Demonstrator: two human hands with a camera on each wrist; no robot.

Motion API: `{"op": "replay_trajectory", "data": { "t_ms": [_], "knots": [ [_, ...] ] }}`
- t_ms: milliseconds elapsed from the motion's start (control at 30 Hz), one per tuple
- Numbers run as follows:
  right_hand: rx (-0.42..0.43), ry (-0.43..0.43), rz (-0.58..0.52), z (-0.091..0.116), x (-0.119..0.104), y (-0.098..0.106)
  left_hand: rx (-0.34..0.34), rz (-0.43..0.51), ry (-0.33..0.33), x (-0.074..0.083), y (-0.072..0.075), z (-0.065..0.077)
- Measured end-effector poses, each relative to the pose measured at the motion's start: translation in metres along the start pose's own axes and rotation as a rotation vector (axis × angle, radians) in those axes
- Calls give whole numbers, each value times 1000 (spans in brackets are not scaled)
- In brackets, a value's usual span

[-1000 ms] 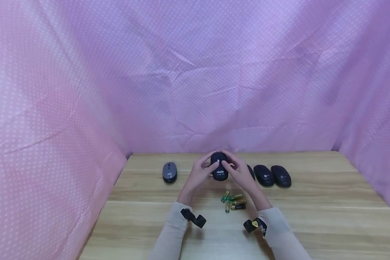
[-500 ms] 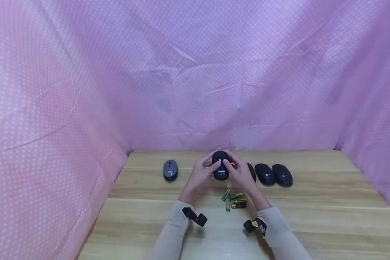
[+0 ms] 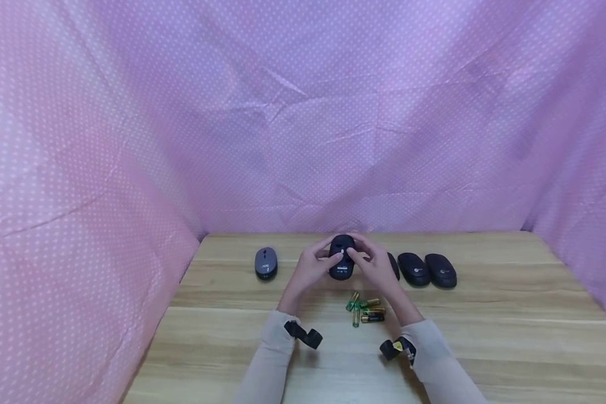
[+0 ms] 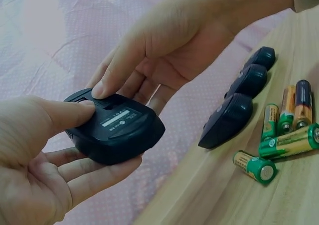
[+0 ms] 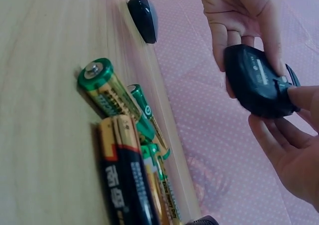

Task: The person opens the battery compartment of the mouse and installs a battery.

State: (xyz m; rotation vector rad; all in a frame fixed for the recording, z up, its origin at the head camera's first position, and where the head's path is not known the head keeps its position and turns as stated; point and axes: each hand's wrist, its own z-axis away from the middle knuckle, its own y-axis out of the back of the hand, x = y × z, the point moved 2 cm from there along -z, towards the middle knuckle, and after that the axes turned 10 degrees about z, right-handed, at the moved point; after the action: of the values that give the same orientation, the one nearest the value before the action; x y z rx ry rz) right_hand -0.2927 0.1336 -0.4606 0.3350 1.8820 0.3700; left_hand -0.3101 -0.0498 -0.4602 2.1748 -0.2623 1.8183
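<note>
Both hands hold a black computer mouse (image 3: 341, 270) above the far part of the table, its underside with a white label facing up. My left hand (image 3: 310, 270) grips its left side, thumb pressing the underside and fingers beneath, as the left wrist view shows. From the other side my right hand (image 4: 169, 50) grips it, thumb on the underside close to the left thumb. Near the thumbs the underside shows a dark recess (image 4: 113, 104). In the right wrist view a thin dark edge (image 5: 293, 76) stands out beside the mouse (image 5: 249, 80); what it is, I cannot tell.
Several green-and-gold batteries (image 3: 356, 315) and a black-and-gold battery (image 3: 372, 318) lie near the forearms. A grey mouse (image 3: 266, 264) is at the left. To the right sit black mice (image 3: 414, 269) in a row, one partly hidden. Pink dotted cloth (image 3: 303, 140) surrounds the table.
The head view has shifted slightly. The hands keep their grip on the mouse, with small thumb movements on its underside. Batteries and other mice stay in place.
</note>
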Motion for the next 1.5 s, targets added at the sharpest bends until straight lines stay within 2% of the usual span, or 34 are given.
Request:
{"op": "replay_trajectory", "data": {
  "t_ms": [233, 400, 533, 633, 767, 967, 1133, 1300, 1500],
  "knots": [
    [58, -99, -14, 0, 2, 9, -59, -162, -23, -3, -5, 4],
    [93, -160, -84, 2, -1, 17, -123, -204, -7, -7, -5, 9],
    [115, -183, -190, -3, -2, 21, -92, -175, 10, -5, 5, 10],
    [104, -204, -192, -6, -1, 25, -34, -138, 23, -1, 17, 11],
    [29, -225, -93, -13, 2, 32, 26, -64, 34, 8, 31, 11],
    [-139, -87, 136, -30, 10, 32, 16, 86, 53, 11, 39, 7],
    [-321, -20, 308, -37, 16, 22, 24, 108, 45, 9, 42, 5],
    [-435, -30, 319, -35, 25, 13, 10, 98, 39, 7, 39, 7],
    [-475, -51, 336, -29, 33, 5, 11, 111, 58, 3, 36, 9]
  ]
}}
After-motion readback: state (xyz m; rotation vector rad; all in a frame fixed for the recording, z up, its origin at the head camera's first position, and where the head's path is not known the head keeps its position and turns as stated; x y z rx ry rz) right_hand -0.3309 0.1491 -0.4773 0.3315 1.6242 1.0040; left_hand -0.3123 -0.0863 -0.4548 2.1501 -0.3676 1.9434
